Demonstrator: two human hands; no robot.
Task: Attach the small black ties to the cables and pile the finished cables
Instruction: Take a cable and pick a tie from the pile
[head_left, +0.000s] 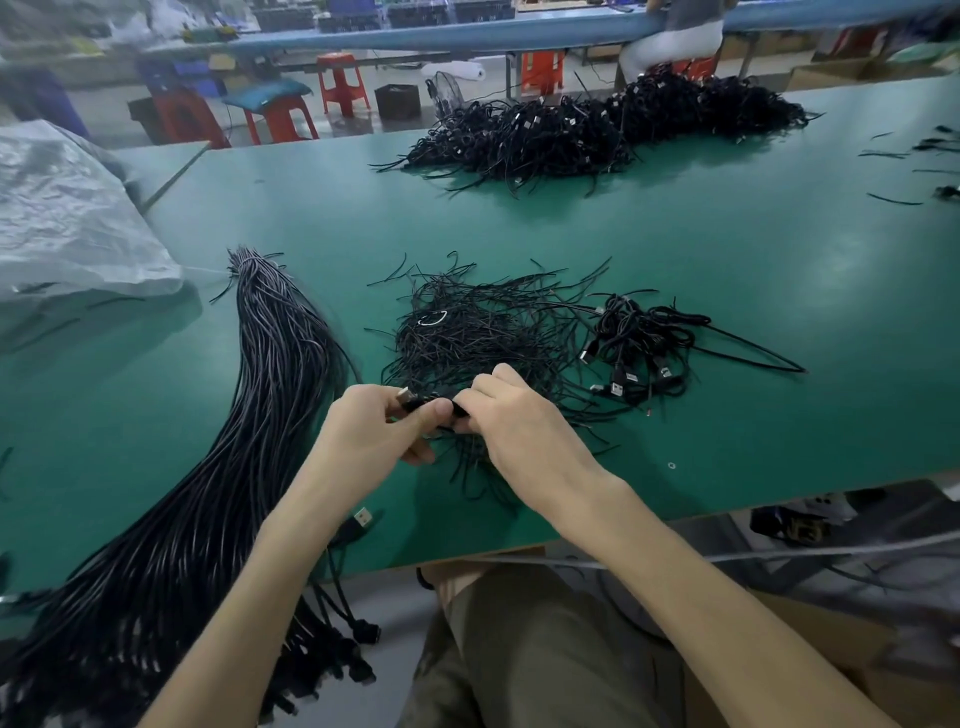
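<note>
Green table (727, 260), tie heap (467, 332) mid-surface. Left hand (374, 431) and right hand (519, 421) at heap's near edge, fingers pinching one cable (431, 402) (plug showing). Finished cables (639, 343) right of heap.

A green table (727, 249) carries a thick bundle of long black cables (249, 415) at 8 o'clock, running off the near edge. A heap of loose black ties (467, 332) lies near the middle, a small pile of coiled cables (639, 343) just beside it at 3 o'clock. A large cable heap (597, 124) sits at 12 o'clock, crumpled plastic sheeting (62, 218) at 10 o'clock, and stray ties (893, 156) at 2 o'clock.
</note>
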